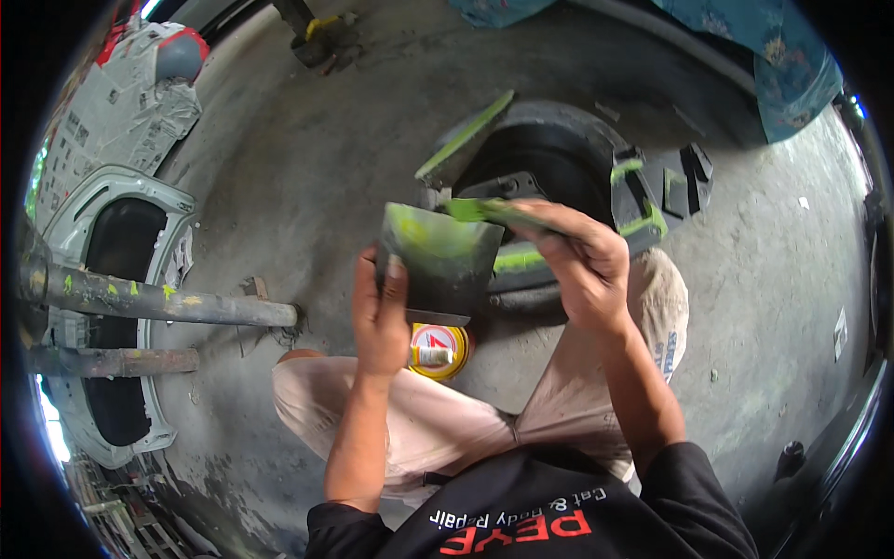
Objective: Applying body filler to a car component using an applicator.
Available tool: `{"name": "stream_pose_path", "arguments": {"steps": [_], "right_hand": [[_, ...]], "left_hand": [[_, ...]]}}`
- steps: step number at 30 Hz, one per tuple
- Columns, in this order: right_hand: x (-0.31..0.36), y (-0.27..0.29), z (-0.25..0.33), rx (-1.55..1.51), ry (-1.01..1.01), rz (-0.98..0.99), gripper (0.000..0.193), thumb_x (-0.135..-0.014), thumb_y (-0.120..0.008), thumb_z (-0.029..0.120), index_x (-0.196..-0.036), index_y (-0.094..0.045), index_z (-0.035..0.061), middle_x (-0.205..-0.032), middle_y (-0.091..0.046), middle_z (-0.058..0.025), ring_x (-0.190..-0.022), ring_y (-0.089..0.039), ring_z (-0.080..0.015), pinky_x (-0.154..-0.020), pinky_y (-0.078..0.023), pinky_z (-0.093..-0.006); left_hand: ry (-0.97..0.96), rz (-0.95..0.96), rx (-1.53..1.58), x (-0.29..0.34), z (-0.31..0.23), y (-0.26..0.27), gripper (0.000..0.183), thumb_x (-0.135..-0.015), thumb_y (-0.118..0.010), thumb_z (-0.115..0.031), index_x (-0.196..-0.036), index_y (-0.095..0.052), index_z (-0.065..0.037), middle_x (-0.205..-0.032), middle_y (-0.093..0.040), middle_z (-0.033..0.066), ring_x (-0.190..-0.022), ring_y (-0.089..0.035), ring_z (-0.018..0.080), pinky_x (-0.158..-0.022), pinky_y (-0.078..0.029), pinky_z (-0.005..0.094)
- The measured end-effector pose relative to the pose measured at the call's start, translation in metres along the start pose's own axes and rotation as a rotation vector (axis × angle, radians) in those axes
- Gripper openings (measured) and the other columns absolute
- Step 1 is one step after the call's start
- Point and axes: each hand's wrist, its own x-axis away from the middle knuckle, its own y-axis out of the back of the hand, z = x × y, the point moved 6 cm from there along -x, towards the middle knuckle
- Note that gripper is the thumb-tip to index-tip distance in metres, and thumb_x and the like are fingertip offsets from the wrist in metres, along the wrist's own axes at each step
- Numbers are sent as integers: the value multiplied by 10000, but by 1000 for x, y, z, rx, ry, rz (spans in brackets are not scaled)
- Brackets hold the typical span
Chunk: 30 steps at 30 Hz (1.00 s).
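My left hand (pixel 377 317) is closed on the edge of a flat dark mixing plate (pixel 447 270), tilted, with yellow-green putty smeared across its far part. In my right hand (pixel 587 265) is a putty spreader (pixel 480 211), its blade coated green and held over the plate's far right corner. Motion blurs the spreader a little. Beyond both hands a black curved car part, looking like a bumper (pixel 559 119), lies on the floor with green putty along its edges. Below the plate stands a round tin (pixel 463 347) with a yellow and red lid and a small tube (pixel 433 357) on top.
Metal stand legs (pixel 214 306) reach in from the left over a pale car panel (pixel 168 186). Paper-masked bodywork (pixel 140 102) stands at the far left. Blue flowered cloth (pixel 792 84) hangs at the far right. A post (pixel 303 33) rises at the back.
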Motion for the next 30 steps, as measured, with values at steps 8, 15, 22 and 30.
{"name": "stream_pose_path", "arguments": {"steps": [8, 15, 22, 30], "right_hand": [[-45, -42, -3, 440, 197, 183, 305, -833, -692, 3, -1126, -749, 68, -1062, -720, -136, -939, -686, -363, -779, -554, -441], [-52, -44, -22, 750, 59, 356, 245, -922, -669, 59, -1157, -727, 21, -1095, -719, -165, -951, -696, -349, -860, -560, -404], [7, -66, -72, -759, -660, -122, 454, -1062, -530, 331, -1383, -569, 13, -1288, -656, -68, -1152, -605, -160, -1022, -450, -351], [14, -58, -44, 517, -196, -150, 536, -997, -639, 306, -1405, -550, -29, -1311, -546, -140, -1167, -506, -302, -1020, -376, -381]], "left_hand": [[-43, -157, 276, -10, -29, 22, 293, -1074, -558, -216, -1331, -528, -79, -1230, -624, 42, -1133, -583, 137, -969, -490, 314], [47, -266, 434, -3, -19, 45, 296, -1064, -571, -218, -1340, -568, -110, -1268, -638, 12, -1152, -605, 151, -991, -520, 358], [229, -296, 389, 6, 11, 13, 384, -1053, -605, -259, -1400, -533, -111, -1310, -632, 19, -1180, -606, 168, -996, -511, 354], [193, -275, 383, 7, 22, 11, 313, -1085, -549, -230, -1360, -522, -82, -1272, -624, 45, -1150, -587, 150, -985, -490, 323]]}}
